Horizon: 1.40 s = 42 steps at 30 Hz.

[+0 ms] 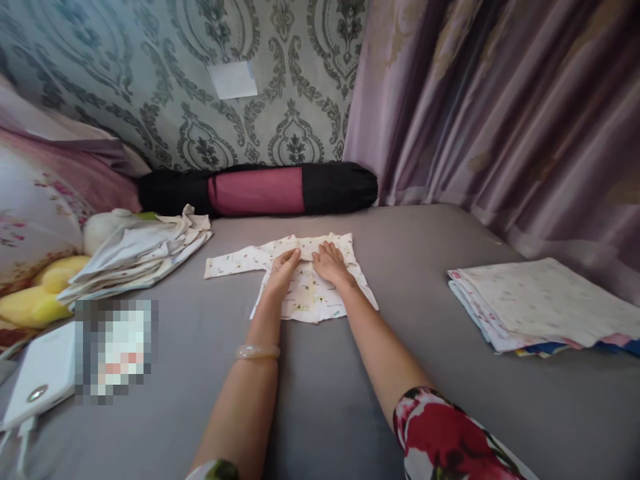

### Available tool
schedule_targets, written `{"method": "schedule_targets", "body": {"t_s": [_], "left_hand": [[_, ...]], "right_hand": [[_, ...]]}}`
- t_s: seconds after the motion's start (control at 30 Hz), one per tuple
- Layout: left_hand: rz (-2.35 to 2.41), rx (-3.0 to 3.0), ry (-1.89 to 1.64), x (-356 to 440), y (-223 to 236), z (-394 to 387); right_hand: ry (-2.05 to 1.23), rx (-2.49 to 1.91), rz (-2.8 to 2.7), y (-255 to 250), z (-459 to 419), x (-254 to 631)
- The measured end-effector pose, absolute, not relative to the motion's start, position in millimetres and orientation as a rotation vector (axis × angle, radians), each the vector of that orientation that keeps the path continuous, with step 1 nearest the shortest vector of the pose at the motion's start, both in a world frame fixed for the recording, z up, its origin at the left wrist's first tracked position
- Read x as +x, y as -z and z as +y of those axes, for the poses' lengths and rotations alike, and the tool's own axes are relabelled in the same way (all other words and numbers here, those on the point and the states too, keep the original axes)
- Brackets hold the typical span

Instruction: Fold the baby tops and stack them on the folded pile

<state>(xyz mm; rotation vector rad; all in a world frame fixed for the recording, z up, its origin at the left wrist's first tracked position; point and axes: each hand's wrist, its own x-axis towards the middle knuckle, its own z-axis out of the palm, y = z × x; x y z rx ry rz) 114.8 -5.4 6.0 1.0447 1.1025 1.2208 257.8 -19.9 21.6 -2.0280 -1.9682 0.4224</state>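
Floral red-and-white fabric sleeve (443, 430) lay nearest, on the right arm. Ahead, a small white printed cloth shirt (313, 297) lay flat on the smooth grey bed sheet (320, 380), directly beneath both hands. Its neck end pointed away, its hem toward the person; one outstretched shirt sleeve (235, 262) pointed left, nearer the left hand (283, 269), making the longest span left-to-right. The right hand (331, 267) rested palm-down, fingers slightly spread; whether the left pinched cloth, I couldn't tell.
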Motion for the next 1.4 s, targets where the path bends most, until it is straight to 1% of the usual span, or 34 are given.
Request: {"method": "schedule_targets", "body": {"t_s": [0.33, 0.63, 0.9, 1.03, 1.2, 1.3, 1.4], "left_hand": [[1.334, 1.432, -1.133, 111.8, -10.3, -11.7], [1.464, 1.637, -1.034, 111.8, -9.4, -12.6], [1.561, 1.828, -0.936, 115.6, -9.0, -14.7], [1.528, 1.900, -0.905, 114.6, -9.6, -15.7], [1.637, 2.046, -0.805, 114.0, -8.7, -15.8], [1.677, 2.137, -0.746, 114.4, -9.7, -19.7], [1.684, 2.209, -0.620, 115.0, -11.1, -25.6]], "right_hand": [[-0.355, -2.137, -1.916, -17.0, -17.7, 262.3], [-0.190, -2.224, -1.944, -14.5, -8.3, 298.7], [-0.163, -2.232, -1.892, -8.5, -10.5, 321.4], [-0.168, -2.246, -1.897, -10.8, -12.4, 321.6], [-0.050, -2.164, -2.038, -22.4, -14.0, 309.8], [-0.095, -2.105, -2.079, -24.3, -14.4, 297.9], [-0.144, -2.154, -2.064, -21.3, -14.1, 290.0]]}}
